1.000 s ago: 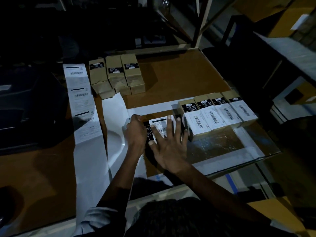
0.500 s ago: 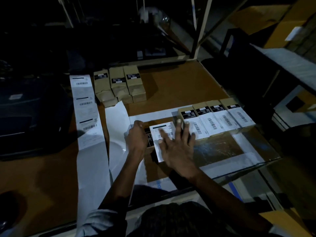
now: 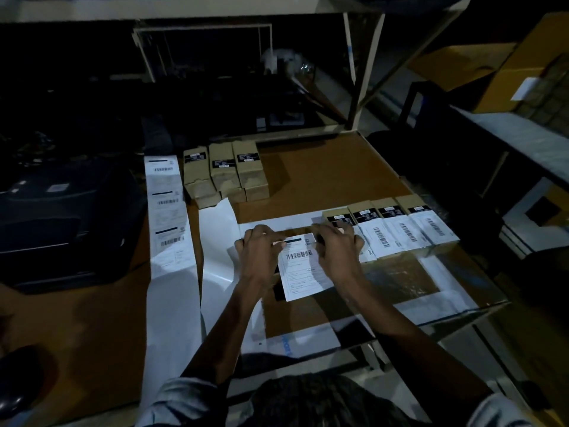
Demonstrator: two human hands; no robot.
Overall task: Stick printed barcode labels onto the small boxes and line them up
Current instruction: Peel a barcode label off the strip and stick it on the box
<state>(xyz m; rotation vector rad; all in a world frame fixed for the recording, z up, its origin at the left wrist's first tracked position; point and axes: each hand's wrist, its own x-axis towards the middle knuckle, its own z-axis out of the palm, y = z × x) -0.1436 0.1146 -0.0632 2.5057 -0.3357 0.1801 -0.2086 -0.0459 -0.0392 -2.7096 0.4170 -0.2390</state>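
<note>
Head view: right hand (image 3: 337,248), flat earlier, now joins left hand (image 3: 261,251) gripping labelled box (image 3: 303,266).

Both forearms reach forward from rolled-up pale sleeves and converge on the labelled box (image 3: 303,266), the left forearm coming in from the near left of it, the right forearm from the near right. The left hand (image 3: 261,251) lies knuckles-up over the box's left edge, its fingers curled down around the far left corner and the thumb tucked along that side. The right hand (image 3: 337,245) lies knuckles-up over the box's right edge, its fingers bent and gripping the far right corner, so the two hands flank the box with its label showing between them.
</note>
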